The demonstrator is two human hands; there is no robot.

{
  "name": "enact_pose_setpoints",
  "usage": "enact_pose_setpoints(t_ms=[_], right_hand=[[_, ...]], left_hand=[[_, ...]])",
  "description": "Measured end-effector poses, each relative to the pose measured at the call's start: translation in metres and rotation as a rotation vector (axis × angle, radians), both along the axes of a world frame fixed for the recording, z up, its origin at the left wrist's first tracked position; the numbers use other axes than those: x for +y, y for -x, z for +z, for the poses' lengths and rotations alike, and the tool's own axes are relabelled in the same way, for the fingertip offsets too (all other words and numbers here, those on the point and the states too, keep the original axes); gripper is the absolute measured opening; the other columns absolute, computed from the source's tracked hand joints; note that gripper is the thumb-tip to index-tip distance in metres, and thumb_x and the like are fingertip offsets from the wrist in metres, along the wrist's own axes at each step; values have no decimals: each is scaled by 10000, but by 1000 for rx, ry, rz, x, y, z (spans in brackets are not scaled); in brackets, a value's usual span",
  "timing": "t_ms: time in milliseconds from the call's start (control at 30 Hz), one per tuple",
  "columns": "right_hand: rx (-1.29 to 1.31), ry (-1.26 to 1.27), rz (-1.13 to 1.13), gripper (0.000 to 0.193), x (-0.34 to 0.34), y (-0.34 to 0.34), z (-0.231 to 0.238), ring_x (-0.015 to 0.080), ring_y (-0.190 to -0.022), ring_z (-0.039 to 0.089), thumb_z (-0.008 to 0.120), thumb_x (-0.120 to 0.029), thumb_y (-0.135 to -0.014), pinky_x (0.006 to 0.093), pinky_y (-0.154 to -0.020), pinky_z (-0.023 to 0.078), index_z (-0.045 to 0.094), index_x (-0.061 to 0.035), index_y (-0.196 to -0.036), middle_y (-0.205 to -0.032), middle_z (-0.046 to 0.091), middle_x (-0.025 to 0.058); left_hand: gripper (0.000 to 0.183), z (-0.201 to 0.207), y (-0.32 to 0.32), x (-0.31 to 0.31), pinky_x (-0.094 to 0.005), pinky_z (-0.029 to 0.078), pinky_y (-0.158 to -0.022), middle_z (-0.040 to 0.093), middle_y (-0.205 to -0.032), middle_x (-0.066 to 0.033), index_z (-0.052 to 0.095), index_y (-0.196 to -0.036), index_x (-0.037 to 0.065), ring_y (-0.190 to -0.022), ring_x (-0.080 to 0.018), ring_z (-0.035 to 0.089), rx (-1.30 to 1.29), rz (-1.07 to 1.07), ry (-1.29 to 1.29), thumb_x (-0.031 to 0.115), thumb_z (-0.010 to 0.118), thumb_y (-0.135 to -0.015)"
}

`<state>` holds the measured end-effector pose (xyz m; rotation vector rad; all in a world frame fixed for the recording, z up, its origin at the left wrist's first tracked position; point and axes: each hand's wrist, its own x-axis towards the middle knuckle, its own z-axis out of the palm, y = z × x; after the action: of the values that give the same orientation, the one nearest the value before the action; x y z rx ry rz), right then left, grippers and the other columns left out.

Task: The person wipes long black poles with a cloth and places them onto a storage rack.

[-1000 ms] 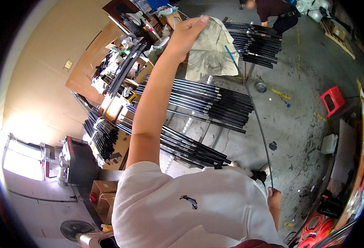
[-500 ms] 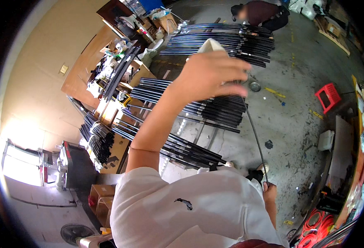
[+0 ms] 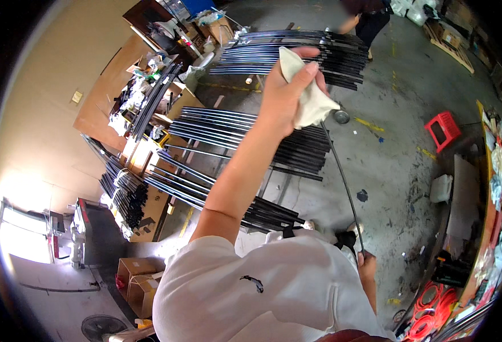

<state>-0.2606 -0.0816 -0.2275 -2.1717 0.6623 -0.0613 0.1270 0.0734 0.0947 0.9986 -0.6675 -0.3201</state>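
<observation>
My left hand (image 3: 285,94) is raised in front of me, its fingers closed round a crumpled off-white cloth (image 3: 312,107). Down at the lower right, my right hand (image 3: 367,264) grips the lower end of a long, thin dark rod (image 3: 345,181). The rod slants up and left from there to the lower corner of the cloth. Whether the cloth is wrapped around it I cannot tell, since cloth and hand hide its upper part. Beyond my left forearm, glossy black tubes (image 3: 219,128) lie side by side in a row on supports.
Another row of black tubes (image 3: 279,51) lies farther off, with a person (image 3: 371,25) behind it. Nearer tubes (image 3: 179,185) lie at left beside a tied bundle (image 3: 126,196). A red stool (image 3: 443,131) stands right, above coiled orange hose (image 3: 430,313).
My left hand has turned and shifted slightly left, bringing the cloth into fuller view. The person at the back has straightened up. My right hand still holds the rod.
</observation>
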Motion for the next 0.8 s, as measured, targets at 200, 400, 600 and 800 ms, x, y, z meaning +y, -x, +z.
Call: enact_pose_setpoints(t_ms=[200, 400, 600, 800], right_hand=[[-438, -222, -49, 349, 19, -72, 68, 192, -741, 545, 533, -148, -842, 310, -629, 440, 462, -35, -1165, -952, 557, 116], [-760, -163, 57, 566, 34, -161, 156, 121, -755, 452, 576, 1, -756, 243, -646, 399, 406, -35, -1295, -1127, 480, 108], [-607, -178, 23, 363, 51, -180, 159, 128, -857, 527, 555, 49, -767, 234, -689, 420, 585, -26, -1121, -994, 552, 72], [-541, -281, -27, 308, 35, -176, 144, 111, -752, 521, 543, 46, -763, 199, -634, 405, 625, -12, -1054, -875, 575, 45]], left_hand=[[226, -50, 45, -25, -270, 434, -510, 527, -732, -47, 482, -1022, 80, -608, -144, 517, 362, 25, 36, 169, 601, -852], [182, -105, 103, -33, -275, 453, -742, 554, -990, -29, 495, -1040, 83, -856, -122, 516, 413, -60, -66, 164, 546, -886], [451, -139, 124, -13, -309, 361, -935, 494, -1169, -85, 414, -1265, 25, -1077, -173, 457, 404, -132, -213, 321, 486, -933], [836, -113, 116, 31, -401, 220, -1044, 276, -1411, -181, 104, -1418, 4, -1306, -277, 267, -233, 40, -259, 487, 497, -859]])
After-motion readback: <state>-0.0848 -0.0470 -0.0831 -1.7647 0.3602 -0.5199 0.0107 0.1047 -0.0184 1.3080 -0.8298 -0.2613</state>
